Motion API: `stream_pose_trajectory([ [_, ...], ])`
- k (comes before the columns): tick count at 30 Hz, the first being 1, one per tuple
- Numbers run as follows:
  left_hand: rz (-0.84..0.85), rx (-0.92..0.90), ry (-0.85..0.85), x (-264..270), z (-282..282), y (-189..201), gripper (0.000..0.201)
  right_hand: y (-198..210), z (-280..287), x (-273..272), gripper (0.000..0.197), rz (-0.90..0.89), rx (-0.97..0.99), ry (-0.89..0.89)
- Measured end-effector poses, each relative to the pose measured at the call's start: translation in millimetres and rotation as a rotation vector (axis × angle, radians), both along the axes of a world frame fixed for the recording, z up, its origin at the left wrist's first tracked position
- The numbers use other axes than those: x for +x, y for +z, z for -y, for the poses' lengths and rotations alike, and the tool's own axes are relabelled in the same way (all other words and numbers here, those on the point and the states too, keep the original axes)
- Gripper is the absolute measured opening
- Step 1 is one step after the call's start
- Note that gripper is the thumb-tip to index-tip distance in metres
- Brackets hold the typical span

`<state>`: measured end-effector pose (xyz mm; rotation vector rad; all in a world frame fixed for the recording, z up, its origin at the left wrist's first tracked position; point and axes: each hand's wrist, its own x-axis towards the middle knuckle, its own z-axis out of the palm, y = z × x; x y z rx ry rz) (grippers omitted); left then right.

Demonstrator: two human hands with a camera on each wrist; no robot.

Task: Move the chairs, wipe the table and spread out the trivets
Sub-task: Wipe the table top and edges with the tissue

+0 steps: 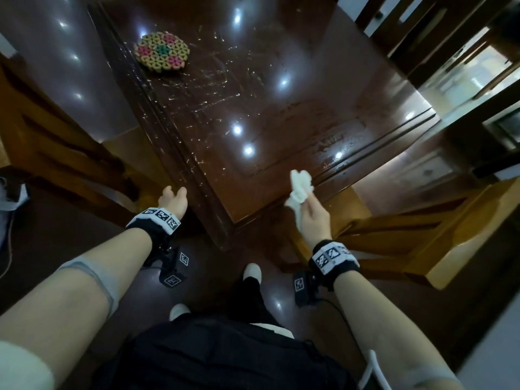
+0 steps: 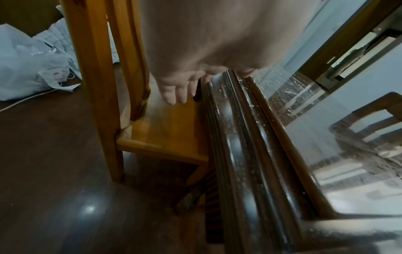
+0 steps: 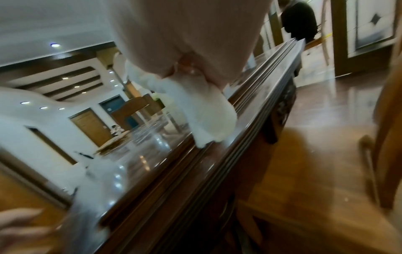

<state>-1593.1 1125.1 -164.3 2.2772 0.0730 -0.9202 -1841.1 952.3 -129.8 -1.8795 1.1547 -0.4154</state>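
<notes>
The right hand (image 1: 315,218) pinches a crumpled white cloth (image 1: 299,190) over the near corner of the dark table (image 1: 281,114); whether the cloth touches the wood is unclear. The left hand (image 1: 173,202) hangs empty, fingers relaxed, above a chair (image 2: 165,130) seat beside the table edge. A round woven trivet (image 1: 161,51) lies far across.

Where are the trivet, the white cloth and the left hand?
trivet (image 1: 162,51): head view, on its teal middle flower.
white cloth (image 1: 300,187): head view, on the bunched part above the fingers.
left hand (image 1: 173,200): head view, on the back of the hand.
</notes>
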Motion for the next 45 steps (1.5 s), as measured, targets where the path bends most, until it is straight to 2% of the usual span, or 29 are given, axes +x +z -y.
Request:
stream_pose_trajectory([
  [4,0.005,0.031,0.109,-5,29,-7,0.061,-9,91,-8,0.038,-0.156,-0.039,-0.157],
  [7,0.000,0.037,0.173,-7,45,-11,0.062,-19,144,-11,0.037,-0.301,-0.094,-0.199],
  [9,0.009,0.035,0.214,-8,52,-13,0.063,-23,171,-9,0.038,-0.370,-0.083,-0.186],
  [11,0.022,0.029,0.240,-10,56,-16,0.064,-31,185,-4,0.042,-0.431,0.016,-0.205],
  [12,0.023,0.027,0.247,-11,57,-18,0.064,-35,183,-1,0.044,-0.426,0.035,-0.214],
  [14,0.021,0.023,0.255,-12,57,-21,0.065,-39,177,4,0.048,-0.532,0.025,-0.144],
  [16,0.021,0.024,0.261,-13,58,-22,0.065,-43,169,6,0.049,-0.509,0.024,-0.123],
  [19,0.020,0.024,0.257,-14,59,-21,0.065,-38,143,7,0.050,-0.636,-0.060,0.046],
  [24,-0.025,-0.029,0.210,-12,50,-15,0.063,-33,79,12,0.048,-0.645,-0.087,0.224],
  [30,-0.025,-0.167,0.099,-5,14,-6,0.058,-34,-28,21,0.049,-0.595,-0.013,0.391],
  [33,-0.049,-0.199,0.050,-2,-14,-5,0.056,-35,-77,26,0.047,-0.506,0.022,0.486],
  [36,-0.060,-0.199,0.009,4,-42,-6,0.055,-32,-104,29,0.042,-0.444,0.162,0.499],
  [38,-0.068,-0.186,-0.003,11,-55,-6,0.055,-28,-112,31,0.034,-0.326,0.341,0.417],
  [41,-0.087,-0.180,-0.022,23,-64,-3,0.054,-16,-107,32,0.025,-0.059,0.550,0.190],
  [45,-0.099,-0.176,-0.046,39,-59,-2,0.053,12,-71,33,0.022,0.163,0.480,-0.079],
])
